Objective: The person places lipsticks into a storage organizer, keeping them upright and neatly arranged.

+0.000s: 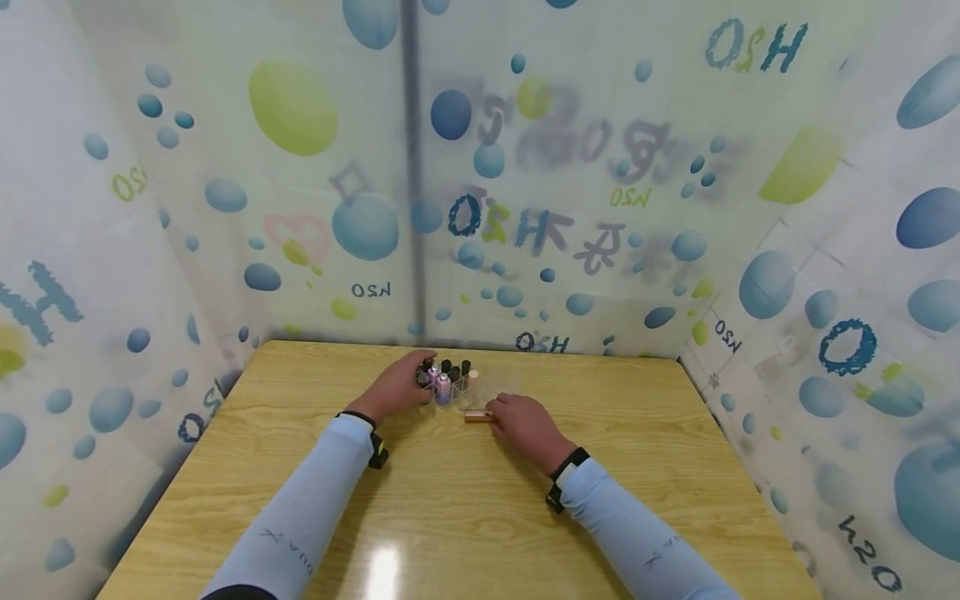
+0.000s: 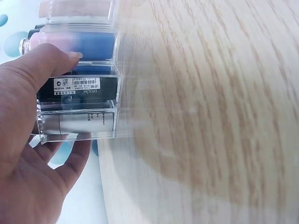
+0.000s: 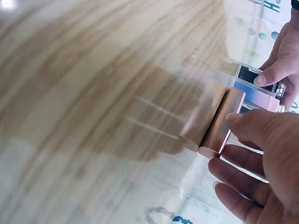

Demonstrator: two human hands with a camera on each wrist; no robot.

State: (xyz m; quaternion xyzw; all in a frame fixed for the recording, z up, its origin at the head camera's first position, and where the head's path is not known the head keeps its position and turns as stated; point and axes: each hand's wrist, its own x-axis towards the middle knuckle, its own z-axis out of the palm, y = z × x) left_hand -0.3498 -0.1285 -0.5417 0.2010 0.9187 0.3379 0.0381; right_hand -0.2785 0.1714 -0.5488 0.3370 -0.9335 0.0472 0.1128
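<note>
My left hand (image 1: 393,386) grips the left end of a clear plastic cosmetics organizer (image 2: 117,93), thumb over its near side and fingers behind. Small cosmetics stand in its compartments, among them a pink-and-blue bottle (image 1: 444,389) and a dark item with a white label (image 2: 84,84). Just in front of the organizer, my right hand (image 1: 527,427) pinches a shiny copper-coloured lipstick tube (image 3: 224,123) between thumb and fingers. The tube lies sideways, close over the tabletop, its left end pointing toward the organizer's front in the head view.
The organizer stands near the back edge of a glossy wooden table (image 1: 450,508). Curtain-like sheets (image 1: 525,167) printed with blue and green dots hang behind the table and along both sides. Several black-capped items (image 1: 465,367) rise from the organizer's back row.
</note>
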